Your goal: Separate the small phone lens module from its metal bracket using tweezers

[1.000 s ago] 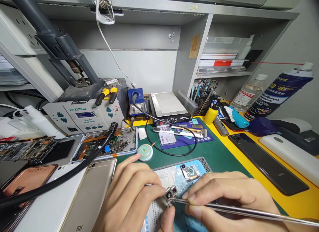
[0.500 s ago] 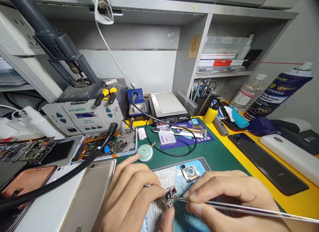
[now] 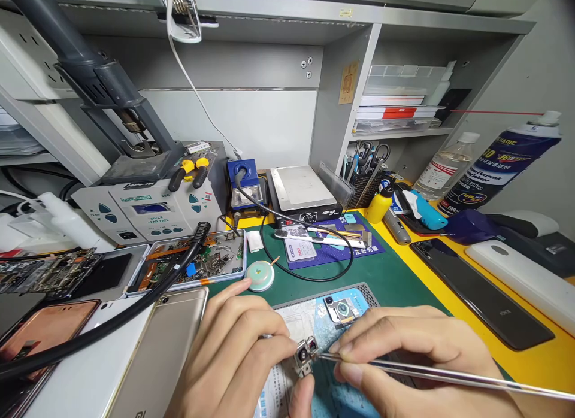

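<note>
Above a blue mat [image 3: 320, 329], left fingers [image 3: 275, 348] pinch a camera module [image 3: 303, 354], right fingers [image 3: 366, 350] tweezers [image 3: 449, 375].

The right edge cuts off the metal tweezers [image 3: 494, 382] (their rear end).

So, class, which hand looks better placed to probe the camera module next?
Probably the right hand: it holds the metal tweezers, tips at the camera module, while the left hand pinches that module.

Beyond the fingers [image 3: 258, 322] stands a grey, boxy shelf unit [image 3: 335, 106] with a flat, white rectangular back panel [image 3: 274, 130]; to their right, past a flat yellow tabletop [image 3: 467, 322], rises a smooth grey wall [image 3: 541, 70].
</note>
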`<state>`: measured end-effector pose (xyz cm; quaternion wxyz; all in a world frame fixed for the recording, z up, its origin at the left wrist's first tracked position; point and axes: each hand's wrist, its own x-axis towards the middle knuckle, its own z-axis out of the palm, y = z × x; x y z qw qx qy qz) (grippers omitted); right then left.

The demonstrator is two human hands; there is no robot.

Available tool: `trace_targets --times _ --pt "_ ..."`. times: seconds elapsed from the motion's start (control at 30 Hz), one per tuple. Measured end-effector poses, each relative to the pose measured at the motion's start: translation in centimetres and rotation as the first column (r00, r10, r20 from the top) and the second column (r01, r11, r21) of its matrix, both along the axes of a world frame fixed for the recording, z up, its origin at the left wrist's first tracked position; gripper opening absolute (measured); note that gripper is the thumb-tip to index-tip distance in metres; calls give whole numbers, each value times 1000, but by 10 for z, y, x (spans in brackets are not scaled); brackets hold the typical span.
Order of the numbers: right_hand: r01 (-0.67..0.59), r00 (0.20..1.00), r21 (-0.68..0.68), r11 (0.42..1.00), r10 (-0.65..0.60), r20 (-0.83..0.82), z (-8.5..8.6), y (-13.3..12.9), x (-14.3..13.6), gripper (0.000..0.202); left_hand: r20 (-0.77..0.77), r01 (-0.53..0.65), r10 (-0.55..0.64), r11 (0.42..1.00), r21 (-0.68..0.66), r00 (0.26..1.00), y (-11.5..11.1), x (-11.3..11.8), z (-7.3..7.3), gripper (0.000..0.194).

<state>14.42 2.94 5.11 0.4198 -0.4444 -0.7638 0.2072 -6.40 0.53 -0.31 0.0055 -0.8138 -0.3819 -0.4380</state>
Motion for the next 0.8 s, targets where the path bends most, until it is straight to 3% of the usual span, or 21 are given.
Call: trace_targets --times 0.17,0.3,0.47,0.8 --pt "-49 999 -45 998 49 -11 -6 -4 10 7 -10 -8 8 1000 2 1000 1 1 1 21" --pt "-124 991 -94 988 119 -61 -11 -7 15 26 -23 9 -9 1000 -1 1000 1 0 2 21" --pt "-122 984 -44 992 115 -138 -9 -5 12 30 -19 29 -29 1000 -7 999 1 1 2 22" --pt "-135 984 -64 989 126 -122 -6 -5 12 30 -13 22 -22 1000 -6 1000 1 2 1 19"
